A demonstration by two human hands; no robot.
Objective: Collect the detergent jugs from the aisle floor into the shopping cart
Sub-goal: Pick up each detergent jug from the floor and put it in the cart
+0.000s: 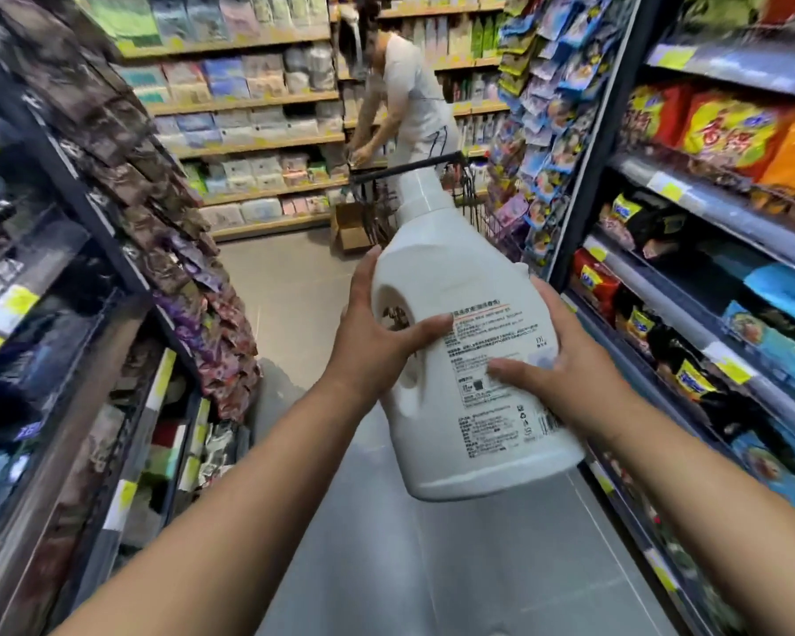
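Note:
I hold a white detergent jug (450,277) in the air in the middle of the aisle, tilted with its cap pointing away from me and its printed back label facing up. My left hand (377,342) grips the jug's left side by the handle hole, thumb across the label. My right hand (565,364) grips the right side, thumb lying on the label. The shopping cart (432,165) stands farther down the aisle, partly hidden behind the jug; only its black handle bar and some wire basket show.
Shelves of packaged goods line both sides of the narrow aisle. A person in a white shirt (409,98) bends over at the cart's far end. An open cardboard box (350,227) sits on the floor beside the cart. Grey floor runs between me and the cart.

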